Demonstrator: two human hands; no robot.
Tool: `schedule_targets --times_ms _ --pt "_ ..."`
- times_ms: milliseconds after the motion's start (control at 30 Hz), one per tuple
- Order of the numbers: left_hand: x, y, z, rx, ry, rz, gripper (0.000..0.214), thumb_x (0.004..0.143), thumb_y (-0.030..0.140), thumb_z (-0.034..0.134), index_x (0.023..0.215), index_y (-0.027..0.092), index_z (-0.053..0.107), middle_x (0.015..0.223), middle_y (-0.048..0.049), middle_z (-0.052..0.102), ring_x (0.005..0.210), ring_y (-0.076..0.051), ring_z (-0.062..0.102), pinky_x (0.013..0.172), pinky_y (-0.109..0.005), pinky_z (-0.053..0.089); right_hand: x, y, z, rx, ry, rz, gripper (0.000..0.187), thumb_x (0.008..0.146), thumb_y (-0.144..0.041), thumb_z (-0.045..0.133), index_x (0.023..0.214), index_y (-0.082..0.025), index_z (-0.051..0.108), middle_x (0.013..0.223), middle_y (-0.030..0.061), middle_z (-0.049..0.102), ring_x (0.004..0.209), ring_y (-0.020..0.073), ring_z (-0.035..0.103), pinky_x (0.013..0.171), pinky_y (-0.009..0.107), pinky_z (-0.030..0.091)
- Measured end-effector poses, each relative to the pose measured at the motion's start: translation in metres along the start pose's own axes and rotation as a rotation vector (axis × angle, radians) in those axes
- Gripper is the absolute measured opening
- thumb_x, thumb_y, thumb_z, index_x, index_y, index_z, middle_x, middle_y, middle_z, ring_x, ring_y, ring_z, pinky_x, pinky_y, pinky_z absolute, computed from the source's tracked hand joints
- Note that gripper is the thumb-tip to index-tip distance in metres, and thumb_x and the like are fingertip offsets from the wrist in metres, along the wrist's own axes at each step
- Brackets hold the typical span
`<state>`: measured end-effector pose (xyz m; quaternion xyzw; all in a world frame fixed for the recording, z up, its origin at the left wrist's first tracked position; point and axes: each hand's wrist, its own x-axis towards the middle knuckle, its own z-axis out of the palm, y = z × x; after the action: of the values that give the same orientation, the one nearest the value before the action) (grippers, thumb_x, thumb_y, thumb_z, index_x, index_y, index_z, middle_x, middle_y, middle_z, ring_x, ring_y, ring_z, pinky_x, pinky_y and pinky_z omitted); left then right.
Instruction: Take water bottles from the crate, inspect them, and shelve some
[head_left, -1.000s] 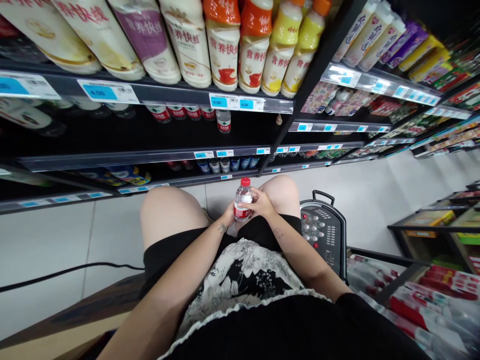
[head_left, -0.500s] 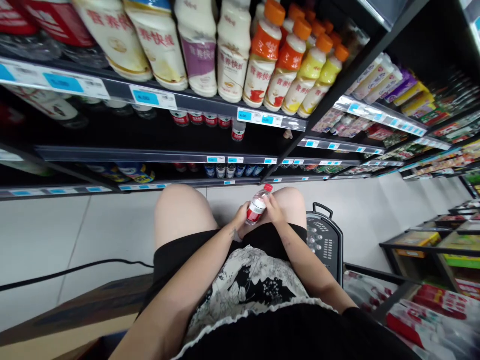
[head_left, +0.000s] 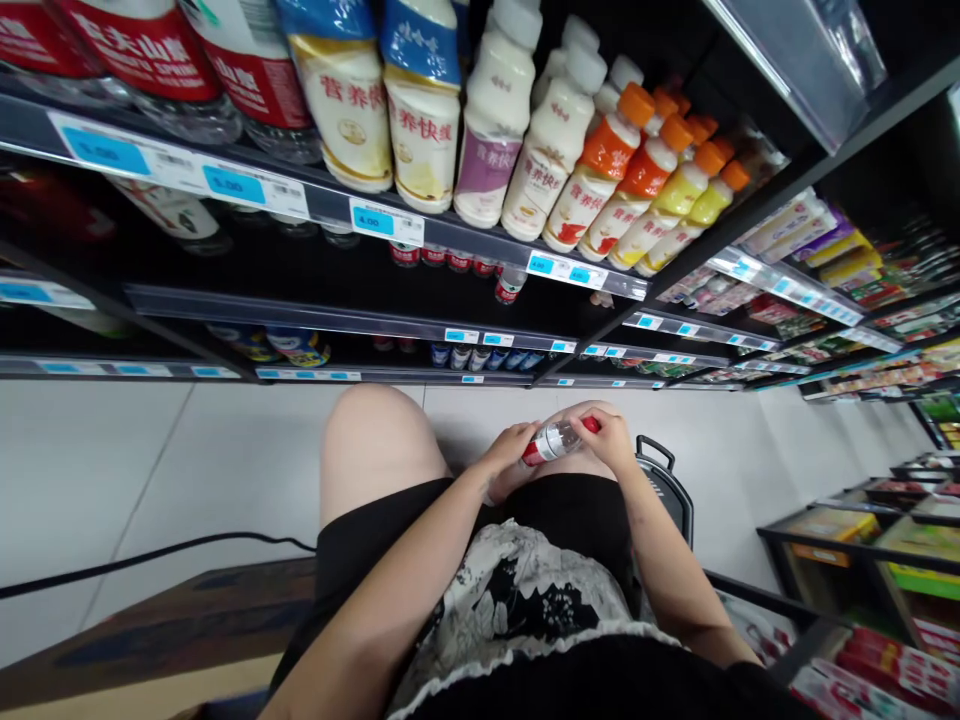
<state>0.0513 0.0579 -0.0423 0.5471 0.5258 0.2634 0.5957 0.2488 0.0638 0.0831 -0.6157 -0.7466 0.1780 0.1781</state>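
A clear water bottle [head_left: 553, 441] with a red and white label and a red cap lies tilted over my lap, its cap end pointing right. Around its base end, my left hand [head_left: 511, 446] is closed. My right hand [head_left: 609, 438] has its fingers closed at the neck, beside the red cap [head_left: 592, 424]. Both hands are above my right thigh, in front of the lowest shelves.
Milk drink bottles [head_left: 487, 130] and large water bottles [head_left: 157, 60] line the upper shelf ahead. A lower shelf holds a small bottle [head_left: 510, 286]. A black basket [head_left: 675, 490] stands right of my knee. A black cable [head_left: 187, 545] crosses the floor at left.
The bottle has turned from steeply upright to nearly level, cap to the right. My right hand has moved from its body to the cap end. The view has shifted left.
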Motion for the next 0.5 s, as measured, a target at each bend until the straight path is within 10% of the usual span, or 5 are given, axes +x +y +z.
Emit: schedule_targets --times_ms 167,500 --pt "0.004 0.004 -0.023 0.292 0.234 -0.230 0.054 0.100 0.049 0.039 0.129 0.012 0.063 0.145 -0.0245 0.054 0.134 -0.038 0.052 0.106 -0.042 0.040 0.042 -0.023 0.015 -0.318 0.168 0.072 0.038 0.086 -0.056 0.063 0.069 -0.022 0.064 0.061 0.0039 0.064 0.059 0.0206 0.059 0.062 0.029 0.038" --pt "0.007 0.014 -0.019 0.452 -0.159 -0.260 0.055 0.097 0.048 0.044 0.134 0.012 0.063 0.140 -0.0241 0.062 0.126 -0.039 0.059 0.097 -0.042 0.047 0.184 -0.054 0.069 0.236 0.385 0.483 0.032 0.084 -0.046 0.056 0.075 -0.019 0.067 0.059 0.0014 0.063 0.058 0.0196 0.061 0.056 0.029 0.048"
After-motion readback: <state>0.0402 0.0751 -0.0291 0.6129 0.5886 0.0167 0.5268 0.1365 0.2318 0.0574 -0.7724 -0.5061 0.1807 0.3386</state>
